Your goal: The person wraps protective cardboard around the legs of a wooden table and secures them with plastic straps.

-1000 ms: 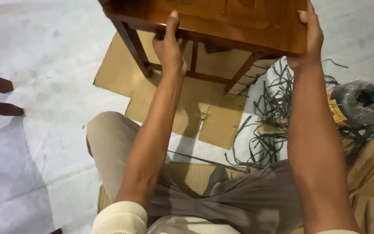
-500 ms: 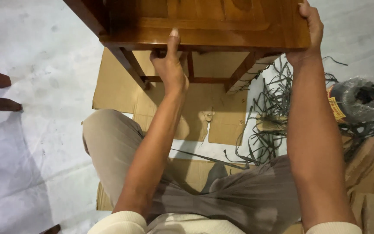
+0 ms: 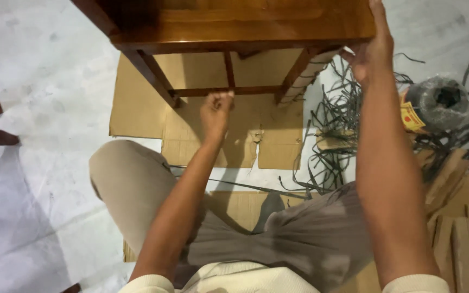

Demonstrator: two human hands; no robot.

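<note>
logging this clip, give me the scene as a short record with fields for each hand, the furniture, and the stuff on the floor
left hand: left hand loosely curled, low by the lower rail, holding nothing visible
right hand: right hand gripping the right corner of the wooden stool
furniture: brown varnished, legs joined by rails, standing on flattened cardboard
floor right: tangle of dark strapping strips, plastic-wrapped roll
floor: white sheet

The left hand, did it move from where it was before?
Yes. The left hand dropped off the stool top edge, down toward the cardboard.
</note>
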